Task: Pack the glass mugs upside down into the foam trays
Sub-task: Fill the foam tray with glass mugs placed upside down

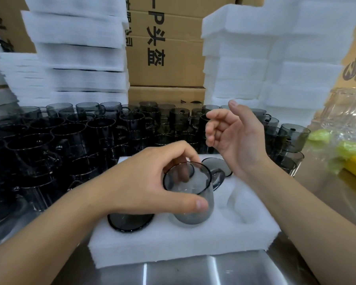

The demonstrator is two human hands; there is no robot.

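- Head cam: left hand [150, 182] pinches a smoky glass mug [190, 194] by its upturned base, mug sitting in the foam tray [173, 243], middle pocket.
- right hand [234, 138] hovers above the tray, fingers loosely spread, holding nothing.

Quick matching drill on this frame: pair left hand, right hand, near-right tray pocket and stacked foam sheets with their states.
Things:
1. left hand
2. right hand
3. near-right pocket of the foam tray
4. foam stacks

States:
A. piled against the cardboard boxes
B. grips a glass mug
C. raised, open, holding nothing
D. no mug in it

Pairs: 1-B, 2-C, 3-D, 4-A
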